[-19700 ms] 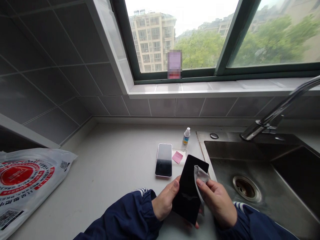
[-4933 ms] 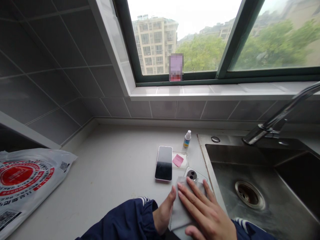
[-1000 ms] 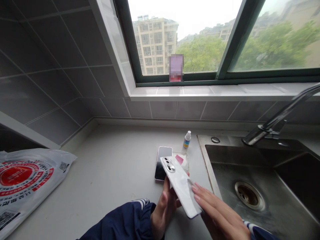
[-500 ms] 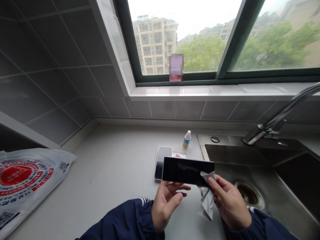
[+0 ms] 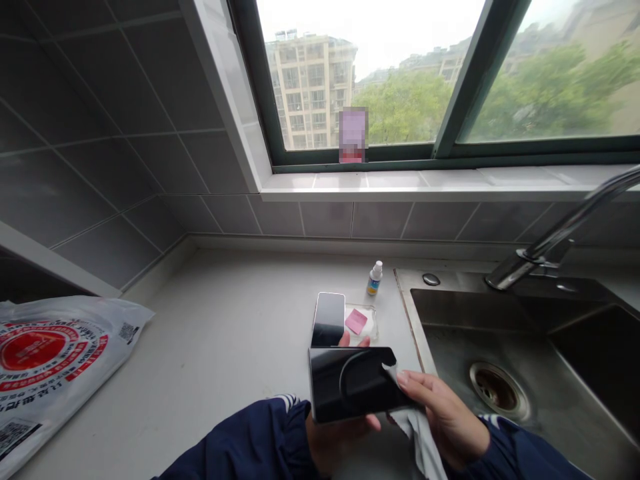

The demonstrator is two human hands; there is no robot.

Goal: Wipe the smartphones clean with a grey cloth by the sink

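A black-screened phone is held sideways above the counter, screen up and tilted toward me. My left hand grips it from underneath, with fingertips showing over its far edge. My right hand pinches a grey-white cleaning cloth against the phone's right end. A second phone lies screen up on the counter behind. Beside it lies a clear piece with a pink tab.
A small spray bottle stands by the steel sink, whose tap reaches in from the right. A printed plastic bag lies at the counter's left. Grey tiled walls and a window sill bound the back.
The phone went from white back showing to screen up, and has dropped lower and closer to me. My right hand with the cloth followed it down.
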